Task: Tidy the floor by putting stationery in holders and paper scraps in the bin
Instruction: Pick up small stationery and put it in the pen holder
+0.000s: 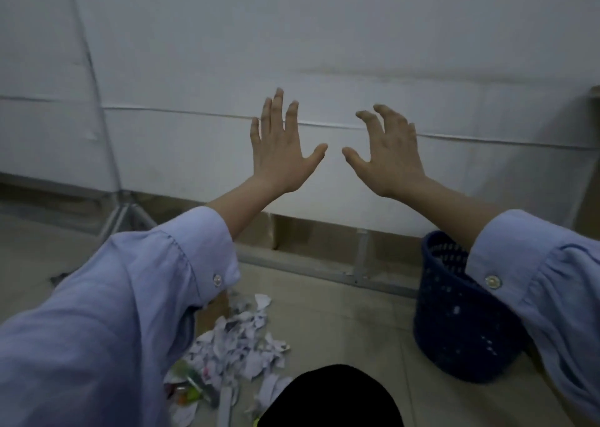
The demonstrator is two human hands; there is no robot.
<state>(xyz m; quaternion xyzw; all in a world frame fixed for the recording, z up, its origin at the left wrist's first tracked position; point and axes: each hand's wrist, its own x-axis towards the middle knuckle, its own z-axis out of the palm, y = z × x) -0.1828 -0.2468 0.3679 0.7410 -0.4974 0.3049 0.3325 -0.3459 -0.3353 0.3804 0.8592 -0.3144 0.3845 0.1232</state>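
Note:
My left hand (281, 149) and my right hand (388, 153) are raised in front of a white wall, fingers spread, both holding nothing. Far below them a heap of torn white paper scraps (242, 342) lies on the floor. Some coloured stationery (188, 391) is mixed into the heap's near left side, blurred and partly hidden by my left sleeve. A dark blue perforated bin (454, 326) stands on the floor at the right, partly covered by my right sleeve.
A white wall panel (292, 53) fills the upper view, with a metal frame rail (292, 261) along its base. A metal stand foot (130, 215) is at the left. A black knee (331, 397) is at the bottom centre. A cardboard piece (211, 309) lies beside the scraps.

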